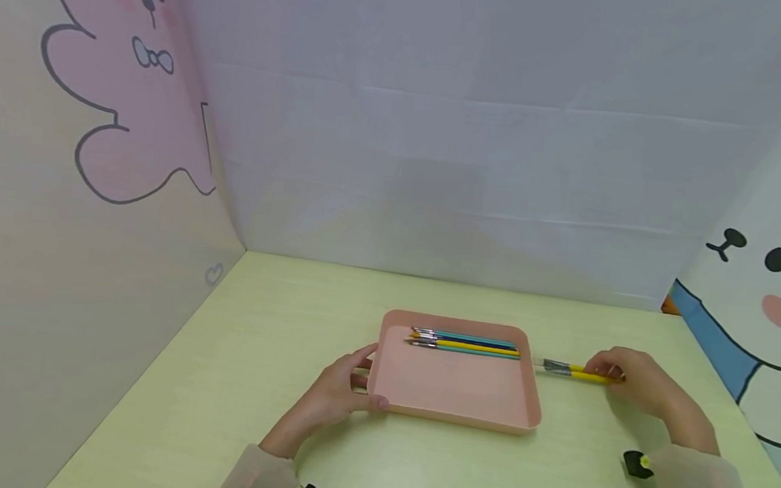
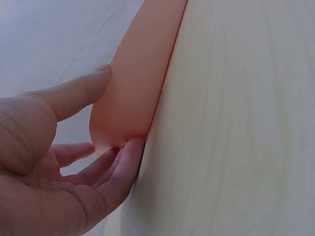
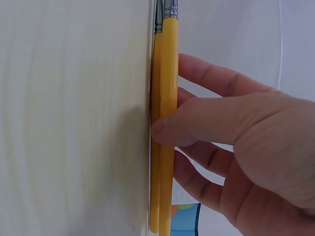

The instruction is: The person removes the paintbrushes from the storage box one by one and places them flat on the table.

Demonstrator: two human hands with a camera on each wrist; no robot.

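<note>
A shallow pink tray (image 1: 450, 393) lies on the table, with several thin paintbrushes (image 1: 472, 350) side by side near its far edge, handles yellow, teal and dark blue. My left hand (image 1: 336, 386) holds the tray's near left corner. In the left wrist view, thumb and fingers bend around the tray's corner wall (image 2: 135, 73). Just right of the tray, two yellow-handled paintbrushes (image 1: 581, 375) lie with their bristles toward it. My right hand (image 1: 636, 382) pinches their handles, the thumb crossing both yellow handles (image 3: 168, 64) in the right wrist view.
The pale wooden table (image 1: 209, 406) reaches to a white back curtain (image 1: 434, 224). Side panels with a pink cartoon bear (image 1: 135, 129) on the left and a white cartoon animal (image 1: 741, 306) on the right bound it.
</note>
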